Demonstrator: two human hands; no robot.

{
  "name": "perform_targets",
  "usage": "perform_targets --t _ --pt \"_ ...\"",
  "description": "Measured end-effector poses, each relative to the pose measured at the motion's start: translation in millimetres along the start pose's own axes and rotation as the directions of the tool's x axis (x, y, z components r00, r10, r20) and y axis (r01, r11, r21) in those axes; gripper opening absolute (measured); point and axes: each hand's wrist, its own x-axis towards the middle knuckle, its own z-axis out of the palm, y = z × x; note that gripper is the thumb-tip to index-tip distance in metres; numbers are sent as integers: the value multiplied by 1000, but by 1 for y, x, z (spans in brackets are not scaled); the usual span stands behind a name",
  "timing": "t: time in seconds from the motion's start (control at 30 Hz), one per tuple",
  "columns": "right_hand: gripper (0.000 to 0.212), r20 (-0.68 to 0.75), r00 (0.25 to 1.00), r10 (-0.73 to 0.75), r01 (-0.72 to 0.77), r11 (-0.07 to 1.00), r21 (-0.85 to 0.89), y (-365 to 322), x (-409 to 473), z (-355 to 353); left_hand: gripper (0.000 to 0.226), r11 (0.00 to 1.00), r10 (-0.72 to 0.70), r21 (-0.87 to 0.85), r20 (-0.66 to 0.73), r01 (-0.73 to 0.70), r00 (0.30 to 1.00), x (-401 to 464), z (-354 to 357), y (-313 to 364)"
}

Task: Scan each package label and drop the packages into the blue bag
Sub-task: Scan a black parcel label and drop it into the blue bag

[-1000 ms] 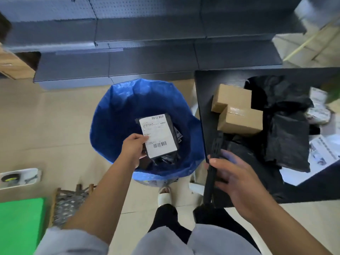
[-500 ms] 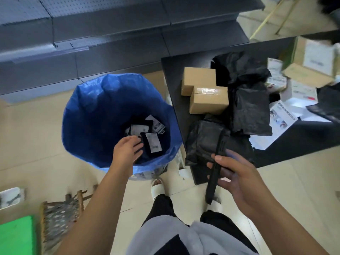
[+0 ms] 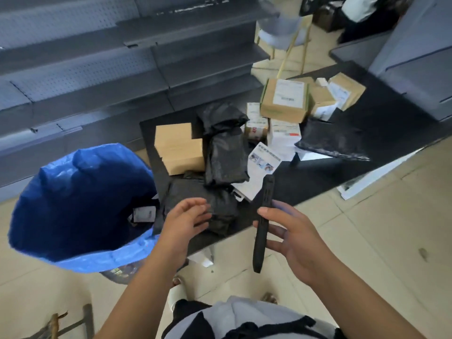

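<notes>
two hands (image 3: pixel 188 217) (image 3: pixel 297 241) — left fingers (image 3: pixel 200 211) over black package (image 3: pixel 217 211), beside blue bag (image 3: pixel 73 192)

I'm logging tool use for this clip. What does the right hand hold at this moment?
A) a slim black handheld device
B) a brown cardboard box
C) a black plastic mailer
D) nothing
A: the right hand has its thumb and fingers round a slim black handheld device, held edge-on above the table's near edge.
</notes>
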Motion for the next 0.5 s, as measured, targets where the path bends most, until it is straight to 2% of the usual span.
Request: perform_targets --t 0.17,0.3,0.4,0.5 --pt "15 -89 996 -33 40 996 78 -9 -13 -95 12 986 -57 160 102 40 993 -21 107 -35" --pt "16 -201 979 -32 67 983 173 -16 -22 -157 12 946 -82 323 199 14 976 -28 170 -43" --pt "23 -276 961 -17 78 974 211 -19 -19 -193 15 891 -56 450 247 -63 967 -17 210 -40" --pt "26 -327 945 1 93 958 273 -23 -13 -224 17 778 49 582 319 -236 947 8 254 -33"
